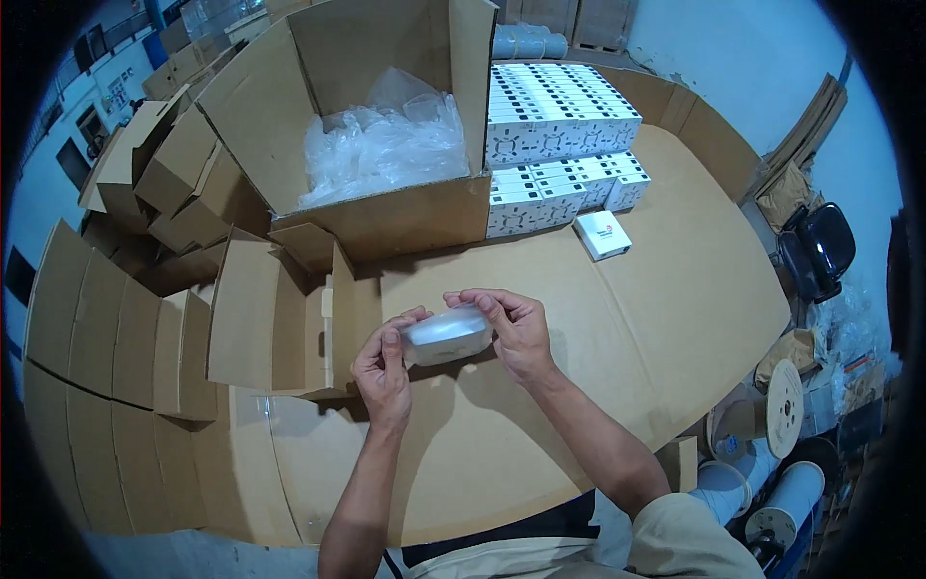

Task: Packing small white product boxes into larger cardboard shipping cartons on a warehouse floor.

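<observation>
Between both hands I hold a small white box in a clear plastic bag (448,334), above the cardboard-covered table. My left hand (386,367) grips its left end, thumb on the near side. My right hand (511,328) pinches the right end with the thumb and fingers. To the left of my hands stands an open cardboard carton (253,318); its full contents are hidden. A large open carton (405,207) behind it holds a heap of clear plastic bags (391,140). One loose small white box (603,235) lies on the table beyond my right hand.
Stacks of small white boxes (564,130) stand at the back right beside the large carton. Brown cartons (106,338) line the left side, with more piled behind. A black chair (815,251) and cable spools (783,410) are off the table's right edge.
</observation>
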Demonstrator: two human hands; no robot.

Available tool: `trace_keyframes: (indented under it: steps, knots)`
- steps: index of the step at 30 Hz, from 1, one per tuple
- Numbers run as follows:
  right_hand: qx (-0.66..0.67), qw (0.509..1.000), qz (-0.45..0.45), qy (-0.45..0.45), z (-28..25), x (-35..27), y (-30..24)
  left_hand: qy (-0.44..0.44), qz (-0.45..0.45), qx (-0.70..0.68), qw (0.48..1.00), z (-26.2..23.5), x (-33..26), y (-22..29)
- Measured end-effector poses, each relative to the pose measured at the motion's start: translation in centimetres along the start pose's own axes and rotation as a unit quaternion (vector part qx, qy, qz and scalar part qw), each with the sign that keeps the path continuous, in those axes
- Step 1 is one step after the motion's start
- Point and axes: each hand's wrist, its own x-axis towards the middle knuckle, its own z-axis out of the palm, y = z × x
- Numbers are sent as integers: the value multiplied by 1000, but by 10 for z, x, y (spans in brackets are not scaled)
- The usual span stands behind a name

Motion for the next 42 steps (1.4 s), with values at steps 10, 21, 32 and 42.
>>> trace_keyframes:
  steps: [10, 21, 32, 42]
  knots:
    - [0, 995, 14, -95, -14, 1, 0, -61, -58, 2, 996, -6, 4, -6]
    - [-166, 976, 77, -121, -24, -3, -15, -81, -72, 26, 994, -16, 2, -7]
    - [-216, 967, 4, -131, -27, -3, -19, -62, -56, 118, 989, -13, -2, 13]
    - [-72, 996, 17, -49, -18, 1, 15, 58, -99, 29, 993, 1, 2, -12]
